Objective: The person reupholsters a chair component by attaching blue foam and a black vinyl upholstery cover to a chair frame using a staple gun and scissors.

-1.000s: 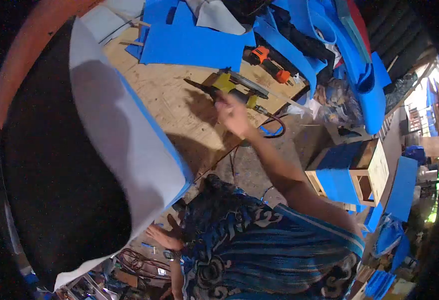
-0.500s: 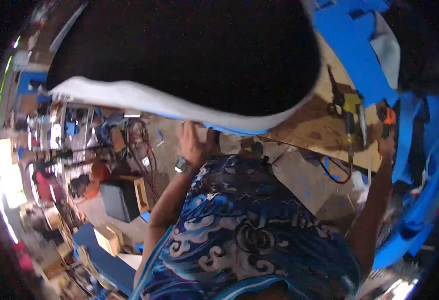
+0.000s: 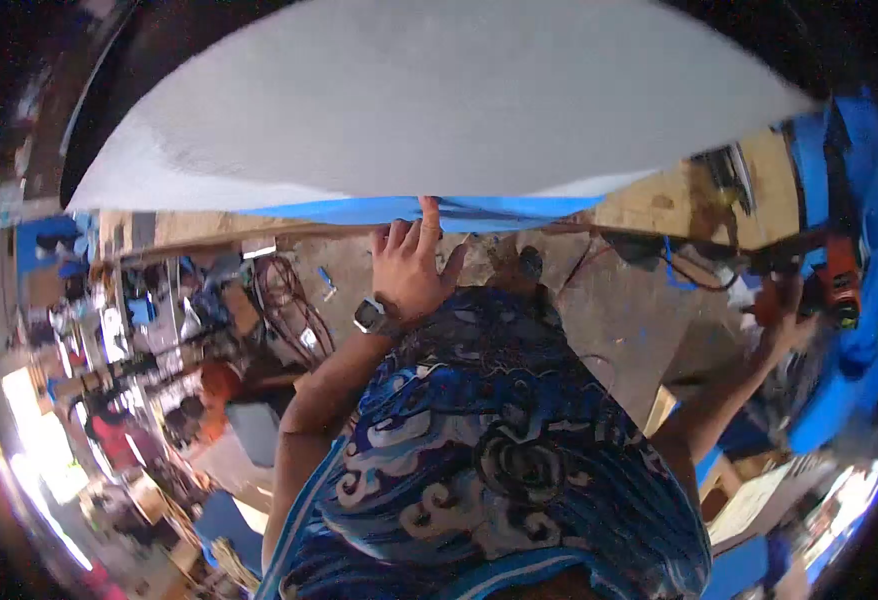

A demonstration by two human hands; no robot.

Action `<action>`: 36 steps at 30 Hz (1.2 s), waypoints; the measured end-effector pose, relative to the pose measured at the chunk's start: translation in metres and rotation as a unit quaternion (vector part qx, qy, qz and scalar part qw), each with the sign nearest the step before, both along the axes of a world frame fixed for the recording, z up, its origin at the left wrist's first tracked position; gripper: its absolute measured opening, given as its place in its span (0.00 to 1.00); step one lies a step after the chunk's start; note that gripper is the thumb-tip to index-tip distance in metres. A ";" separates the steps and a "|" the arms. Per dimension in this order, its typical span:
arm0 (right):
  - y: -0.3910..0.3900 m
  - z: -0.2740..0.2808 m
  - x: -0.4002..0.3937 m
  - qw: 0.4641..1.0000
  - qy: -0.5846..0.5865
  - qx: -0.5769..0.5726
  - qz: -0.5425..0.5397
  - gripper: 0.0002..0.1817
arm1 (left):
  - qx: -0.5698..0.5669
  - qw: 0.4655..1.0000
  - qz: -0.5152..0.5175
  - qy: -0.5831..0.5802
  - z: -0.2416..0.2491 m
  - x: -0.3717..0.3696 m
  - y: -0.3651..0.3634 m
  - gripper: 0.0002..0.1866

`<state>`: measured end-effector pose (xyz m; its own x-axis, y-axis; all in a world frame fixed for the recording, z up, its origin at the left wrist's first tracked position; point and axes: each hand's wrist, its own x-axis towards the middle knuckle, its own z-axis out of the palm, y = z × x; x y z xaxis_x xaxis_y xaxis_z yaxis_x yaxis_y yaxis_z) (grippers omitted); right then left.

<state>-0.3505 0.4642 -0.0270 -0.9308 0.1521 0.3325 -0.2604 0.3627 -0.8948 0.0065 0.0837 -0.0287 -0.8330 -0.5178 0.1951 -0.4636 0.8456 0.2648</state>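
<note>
My left hand (image 3: 414, 270), with a watch on the wrist, is spread at the near edge of a large pale grey-white piece (image 3: 439, 100). One finger points up against the blue strip (image 3: 339, 210) along that edge; the hand grips nothing that I can see. Off to the right, my right hand (image 3: 784, 312) is closed around an orange and black hand tool (image 3: 841, 280). The tool's exact kind is blurred, and its grip is partly hidden by the fingers.
A wooden table (image 3: 759, 200) with dark tools on it lies behind the pale piece. Blue material (image 3: 864, 340) hangs at the right. Cords (image 3: 284, 300) lie on the floor at the left, near cluttered shelves (image 3: 149, 330).
The large piece has changed from a mostly black face to a pale one. My left hand has shifted right with its fingers spread. My right hand and the orange tool have moved outward and lower.
</note>
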 end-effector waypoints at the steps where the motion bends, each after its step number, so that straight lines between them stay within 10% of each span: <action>1: -0.015 0.005 0.043 0.998 -0.025 -0.055 -0.001 0.19 | 0.022 0.999 -0.027 -0.023 0.001 0.005 -0.008 0.44; 8: -0.154 -0.101 0.316 0.960 -0.015 -0.280 0.026 0.15 | 0.009 0.945 -0.325 0.028 0.090 0.089 -0.127 0.40; 14: -0.278 -0.077 0.443 0.870 -0.390 -0.286 0.100 0.18 | -0.033 0.933 -0.350 -0.072 0.220 0.139 -0.215 0.39; 18: -0.326 -0.078 0.452 0.897 -0.367 -0.141 0.205 0.19 | -0.051 0.932 -0.344 -0.103 0.242 0.141 -0.232 0.39; 22: -0.350 -0.093 0.453 0.992 0.048 0.045 0.112 0.15 | -0.065 0.930 -0.342 -0.116 0.245 0.132 -0.237 0.39; 27: -0.354 -0.077 0.448 0.976 -0.148 -0.073 0.142 0.15 | -0.069 0.928 -0.346 -0.123 0.245 0.120 -0.242 0.39; 28: -0.351 -0.081 0.448 0.992 -0.043 0.000 0.118 0.13 | -0.072 0.927 -0.348 -0.123 0.245 0.117 -0.242 0.40; 30: -0.354 -0.072 0.448 0.927 -0.184 -0.300 0.132 0.07 | -0.072 0.926 -0.348 -0.126 0.245 0.116 -0.239 0.40; 33: -0.373 -0.092 0.453 0.903 -0.192 -0.383 0.041 0.06 | -0.070 0.926 -0.348 -0.126 0.247 0.110 -0.239 0.40; 36: -0.361 -0.062 0.437 0.930 -0.205 -0.296 0.069 0.07 | -0.072 0.924 -0.354 -0.127 0.250 0.102 -0.237 0.40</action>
